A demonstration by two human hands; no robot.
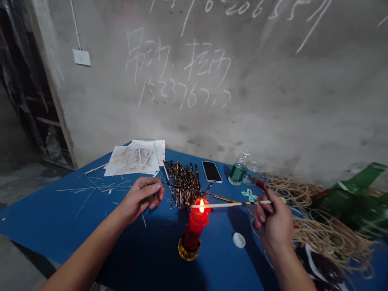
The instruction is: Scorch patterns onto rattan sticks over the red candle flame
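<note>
My right hand is closed around a thin pale wooden stick, darkened in patches near my fingers. Its far end reaches left across the flame of a lit red candle, which stands upright on a gold-coloured base. A dark red handle-like piece juts out by the same hand; whether I grip it is unclear. To the candle's left, my left hand is curled with thumb against fingers, and what it holds, if anything, is hidden. Just beyond lies a pile of dark-scorched sticks.
Smudged paper sheets with pale sticks lie back left on the blue table. Behind are a phone and a plastic bottle. Coiled cord and green glass bottles fill the right. A white cap lies nearby.
</note>
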